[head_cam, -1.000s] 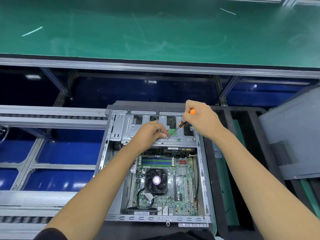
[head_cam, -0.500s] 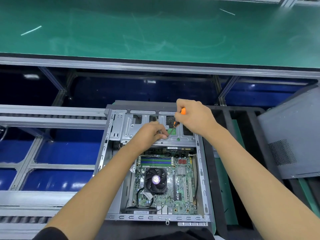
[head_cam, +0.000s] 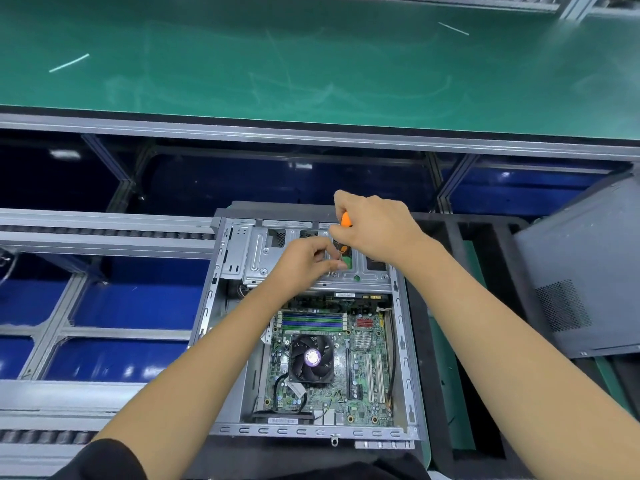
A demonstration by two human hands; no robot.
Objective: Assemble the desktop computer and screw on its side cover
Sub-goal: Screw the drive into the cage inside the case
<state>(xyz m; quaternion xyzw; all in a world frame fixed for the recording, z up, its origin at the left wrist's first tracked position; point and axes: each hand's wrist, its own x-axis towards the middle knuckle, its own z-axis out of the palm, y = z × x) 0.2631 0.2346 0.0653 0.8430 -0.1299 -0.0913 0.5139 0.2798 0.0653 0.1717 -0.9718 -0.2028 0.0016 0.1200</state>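
An open grey computer case (head_cam: 403,344) lies flat in front of me, with its green motherboard (head_cam: 363,375) and black CPU fan (head_cam: 311,358) showing. Across the case's far end sits a metal drive bracket (head_cam: 256,258). My right hand (head_cam: 377,226) grips an orange-handled screwdriver (head_cam: 346,220), tip pointing down at the bracket. My left hand (head_cam: 304,261) rests on the bracket with fingers curled, pinching something small at the screwdriver tip; the pinched thing is too small to make out. The grey side cover (head_cam: 585,268) leans at the right.
The case sits on a black pallet frame (head_cam: 436,341). A green conveyor belt (head_cam: 311,64) runs across the far side. Aluminium roller rails (head_cam: 104,230) and blue panels (head_cam: 131,303) lie to the left.
My right hand has moved left and tipped the screwdriver more upright over the bracket. My left hand has stayed on the bracket.
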